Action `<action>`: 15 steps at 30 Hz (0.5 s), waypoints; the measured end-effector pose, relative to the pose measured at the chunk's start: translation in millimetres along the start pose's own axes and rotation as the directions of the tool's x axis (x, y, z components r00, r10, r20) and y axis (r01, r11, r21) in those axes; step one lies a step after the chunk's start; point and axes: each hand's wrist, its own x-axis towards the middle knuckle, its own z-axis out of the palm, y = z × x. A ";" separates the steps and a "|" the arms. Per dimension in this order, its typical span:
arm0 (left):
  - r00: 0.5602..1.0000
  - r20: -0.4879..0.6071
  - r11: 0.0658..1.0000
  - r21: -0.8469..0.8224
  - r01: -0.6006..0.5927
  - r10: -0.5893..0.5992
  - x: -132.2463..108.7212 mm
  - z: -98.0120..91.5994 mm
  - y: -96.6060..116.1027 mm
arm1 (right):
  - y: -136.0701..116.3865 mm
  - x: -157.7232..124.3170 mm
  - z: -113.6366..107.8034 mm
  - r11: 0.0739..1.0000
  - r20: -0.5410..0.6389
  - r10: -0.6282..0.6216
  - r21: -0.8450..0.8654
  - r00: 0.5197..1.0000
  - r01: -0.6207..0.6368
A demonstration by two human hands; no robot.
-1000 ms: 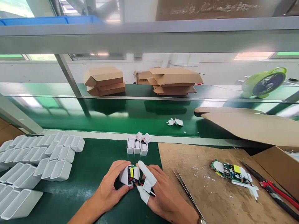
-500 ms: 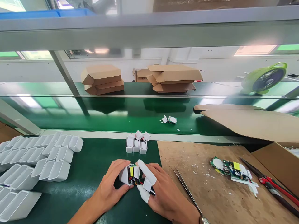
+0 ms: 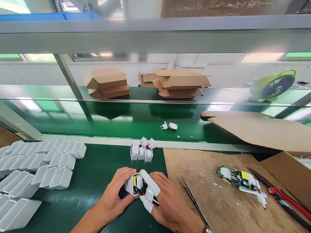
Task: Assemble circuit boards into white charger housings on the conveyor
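My left hand (image 3: 114, 194) is closed around a small white plastic case (image 3: 129, 185), fingers on its far side and thumb in front. A circuit board (image 3: 135, 183) with a yellow part and black wire shows at the case's open side. My right hand (image 3: 167, 202), with white covers on thumb and forefinger, is closed on the board's right end. A small white piece (image 3: 149, 195) and a dark pointed part stick out by its fingers. How deep the board sits in the case is hidden. Filled white cases (image 3: 141, 156) stand just beyond my hands.
Rows of open white cases (image 3: 57, 178) stand at left. On the brown board (image 3: 204, 200) at right lie tweezers (image 3: 194, 199), a circuit board assembly (image 3: 239, 179) and red-black pliers (image 3: 279, 191). A cardboard box (image 3: 286, 174) borders it. Plug pieces (image 3: 169, 126) lie on the green belt (image 3: 136, 124).
The plug pieces on the belt have shifted left. In my hands a white part now shows over the board beside the yellow one, and my right hand has moved slightly left.
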 end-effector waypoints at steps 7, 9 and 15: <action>0.999 0.019 0.995 -0.086 0.040 -0.038 -3.3 5.5 3.5 | -1.9 -4.0 8.1 0.998 -0.034 -0.045 0.037 0.998 0.047; 0.995 0.052 0.988 -0.120 0.092 -0.086 -6.8 7.9 3.7 | 4.4 -8.1 -1.3 0.998 -0.074 -0.040 0.052 0.996 0.044; 0.993 0.068 0.980 -0.166 0.109 -0.099 -9.4 16.5 0.2 | 80.1 15.4 -68.2 0.881 -0.177 0.425 -0.142 0.888 -0.450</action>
